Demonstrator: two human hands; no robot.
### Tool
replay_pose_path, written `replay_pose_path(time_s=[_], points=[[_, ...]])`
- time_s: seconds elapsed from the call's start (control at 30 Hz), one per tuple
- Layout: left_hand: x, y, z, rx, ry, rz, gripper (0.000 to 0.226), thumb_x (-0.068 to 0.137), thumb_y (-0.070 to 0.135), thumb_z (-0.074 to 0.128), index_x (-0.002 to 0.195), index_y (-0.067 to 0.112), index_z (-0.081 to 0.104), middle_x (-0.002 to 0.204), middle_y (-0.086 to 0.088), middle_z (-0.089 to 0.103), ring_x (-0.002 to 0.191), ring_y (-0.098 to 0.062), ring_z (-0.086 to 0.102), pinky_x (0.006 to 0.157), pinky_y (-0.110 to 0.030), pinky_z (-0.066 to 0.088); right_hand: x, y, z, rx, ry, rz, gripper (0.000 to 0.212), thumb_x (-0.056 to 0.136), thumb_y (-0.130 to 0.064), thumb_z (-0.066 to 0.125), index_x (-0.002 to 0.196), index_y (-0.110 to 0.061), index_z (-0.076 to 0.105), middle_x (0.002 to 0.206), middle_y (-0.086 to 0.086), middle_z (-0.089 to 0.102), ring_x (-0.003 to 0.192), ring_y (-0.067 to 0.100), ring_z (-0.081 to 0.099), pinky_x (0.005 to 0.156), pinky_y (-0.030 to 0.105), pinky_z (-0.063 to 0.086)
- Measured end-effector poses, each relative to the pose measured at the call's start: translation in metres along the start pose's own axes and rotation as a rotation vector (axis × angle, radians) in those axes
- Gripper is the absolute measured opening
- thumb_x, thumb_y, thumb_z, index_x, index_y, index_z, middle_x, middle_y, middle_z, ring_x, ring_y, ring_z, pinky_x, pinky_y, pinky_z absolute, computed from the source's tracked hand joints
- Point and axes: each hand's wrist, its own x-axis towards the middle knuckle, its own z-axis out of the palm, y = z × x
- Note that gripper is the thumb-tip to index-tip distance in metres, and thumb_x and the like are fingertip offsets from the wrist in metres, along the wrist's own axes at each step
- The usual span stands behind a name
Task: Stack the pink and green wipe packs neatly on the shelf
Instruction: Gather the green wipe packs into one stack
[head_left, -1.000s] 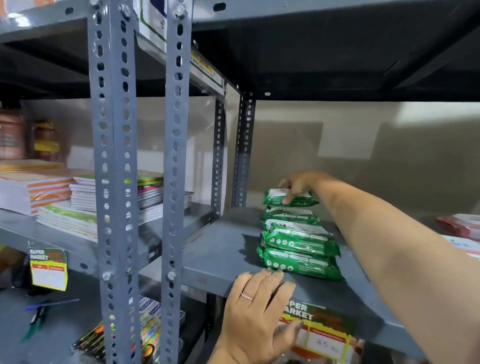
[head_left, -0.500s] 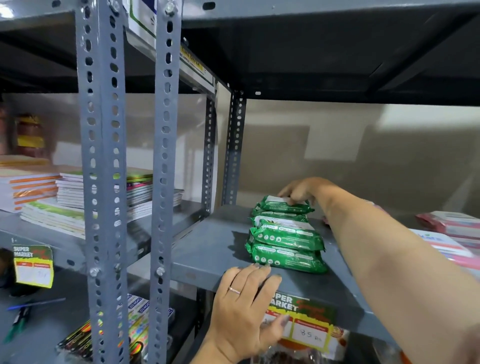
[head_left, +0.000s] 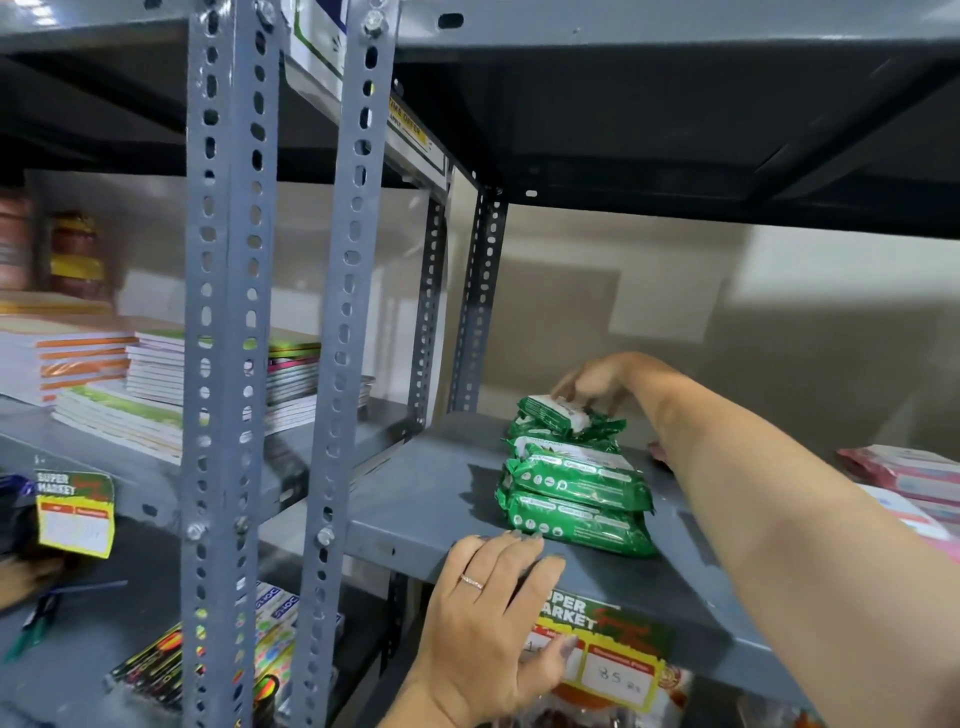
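Right now the green wipe packs (head_left: 574, 483) sit in a stack on the grey shelf (head_left: 415, 499), toward its left half and set back a little from the front lip. The lower packs lie flat, one on another, printed sides facing me. The top green pack (head_left: 558, 414) is tilted, its near end raised, not flush with the ones under it.

My right hand (head_left: 597, 382) is reached deep across the shelf and comes down on that top pack from behind, fingertips (head_left: 563, 391) curled over its far edge and touching the wrapper. Fingers bent, lightly pinching the pack rather than closed into a fist; the thumb side is hidden behind the pack, so I can't tell how firm the hold is.

My left hand (head_left: 493, 623) is down at the front, palm flat against the shelf's lip, fingers spread and loose, their tips hooked just over the edge right beside the bottom pack. It holds nothing. A ring (head_left: 471, 582) shows on one finger. Just beside that hand hangs a price tag (head_left: 608, 649) reading "SUPER MARKET".

Off to the right, the pink wipe packs (head_left: 904, 470) lie on the same shelf, well apart from the green stack, partly behind my forearm.

Left of the perforated uprights (head_left: 228, 312), the neighbouring shelf carries piles of notebooks (head_left: 156, 384).
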Motion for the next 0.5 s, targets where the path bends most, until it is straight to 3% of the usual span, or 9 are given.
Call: replay_pose_path(time_s=[0.07, 0.17, 0.27, 0.3, 0.37, 0.43, 0.5], points=[[0.0, 0.0, 0.0, -0.004, -0.002, -0.006, 0.044, 0.098, 0.05, 0.038, 0.117, 0.016, 0.059, 0.114, -0.008, 0.067, 0.109, -0.024, 0.059, 0.098, -0.036, 0.039, -0.004, -0.001, 0.001, 0.062, -0.039, 0.003, 0.045, 0.098, -0.01, 0.045, 0.139, -0.027, 0.046, 0.157, 0.009, 0.028, 0.136, 0.036, 0.037, 0.092, 0.045, 0.044], [0.0, 0.0, 0.0, -0.007, -0.009, -0.011, 0.044, 0.098, 0.05, 0.038, 0.117, 0.016, 0.059, 0.114, -0.008, 0.067, 0.109, -0.025, 0.059, 0.097, -0.037, 0.039, -0.018, -0.006, 0.007, 0.003, 0.0, 0.01, 0.048, 0.099, -0.033, 0.047, 0.145, -0.027, 0.039, 0.155, 0.008, 0.034, 0.133, 0.034, 0.043, 0.094, 0.041, 0.044], [-0.001, 0.0, 0.0, -0.007, -0.016, -0.015, 0.044, 0.099, 0.05, 0.037, 0.118, 0.016, 0.058, 0.114, -0.008, 0.067, 0.109, -0.025, 0.058, 0.098, -0.036, 0.038, -0.013, -0.002, 0.009, -0.069, 0.095, 0.018, 0.058, 0.095, -0.052, 0.043, 0.142, -0.019, 0.045, 0.148, 0.008, 0.044, 0.126, 0.033, 0.051, 0.098, 0.04, 0.044], [-0.001, 0.0, 0.0, -0.011, -0.013, -0.014, 0.044, 0.099, 0.049, 0.037, 0.118, 0.016, 0.058, 0.114, -0.008, 0.067, 0.109, -0.025, 0.058, 0.098, -0.036, 0.039, -0.011, 0.0, 0.007, -0.076, 0.152, 0.007, 0.057, 0.095, -0.05, 0.044, 0.14, -0.016, 0.047, 0.146, 0.008, 0.047, 0.124, 0.033, 0.053, 0.101, 0.042, 0.044], [-0.002, 0.0, 0.0, -0.016, -0.015, -0.012, 0.044, 0.099, 0.049, 0.037, 0.119, 0.017, 0.058, 0.115, -0.008, 0.067, 0.11, -0.025, 0.058, 0.097, -0.038, 0.04, 0.001, 0.008, 0.001, -0.074, 0.247, -0.034, 0.043, 0.096, -0.026, 0.048, 0.139, -0.017, 0.049, 0.146, 0.006, 0.048, 0.127, 0.032, 0.051, 0.106, 0.042, 0.04], [-0.002, -0.001, 0.001, -0.014, -0.015, -0.015, 0.043, 0.099, 0.048, 0.036, 0.119, 0.017, 0.058, 0.115, -0.008, 0.067, 0.11, -0.024, 0.058, 0.097, -0.038, 0.041, 0.006, 0.014, -0.004, -0.057, 0.196, -0.049, 0.053, 0.091, -0.002, 0.046, 0.139, -0.025, 0.049, 0.151, 0.002, 0.041, 0.137, 0.03, 0.04, 0.112, 0.044, 0.032], [-0.002, -0.001, 0.001, -0.014, -0.014, -0.018, 0.043, 0.099, 0.048, 0.035, 0.119, 0.017, 0.058, 0.115, -0.007, 0.067, 0.109, -0.024, 0.059, 0.095, -0.039, 0.042, 0.004, 0.017, -0.002, -0.034, 0.077, -0.035, 0.054, 0.09, 0.001, 0.053, 0.135, -0.029, 0.054, 0.153, 0.003, 0.038, 0.141, 0.031, 0.033, 0.114, 0.049, 0.027]])
